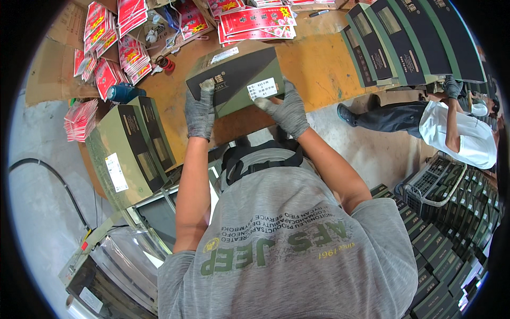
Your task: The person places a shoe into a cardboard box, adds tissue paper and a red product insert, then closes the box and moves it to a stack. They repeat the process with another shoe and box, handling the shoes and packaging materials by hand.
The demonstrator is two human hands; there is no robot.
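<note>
A dark green and black shoe box (237,80) is held slightly tilted over the near edge of the wooden table. Gripping its left end is my left hand (201,112), in a grey knitted glove, thumb on the near face. My right hand (288,110), gloved alike, holds the right end, its thumb beside a white printed label (263,89). The fingers behind the box are partly hidden. Similar shoe boxes (146,138) stand at the table's left corner, the outer one wrapped in clear film.
Red printed packets (257,22) lie in piles along the back and left of the wooden table (319,64). More boxes (406,42) line its right end. Another person (451,125) works at right, near a wire cart (433,178) and many stacked boxes. Machinery (119,260) stands lower left.
</note>
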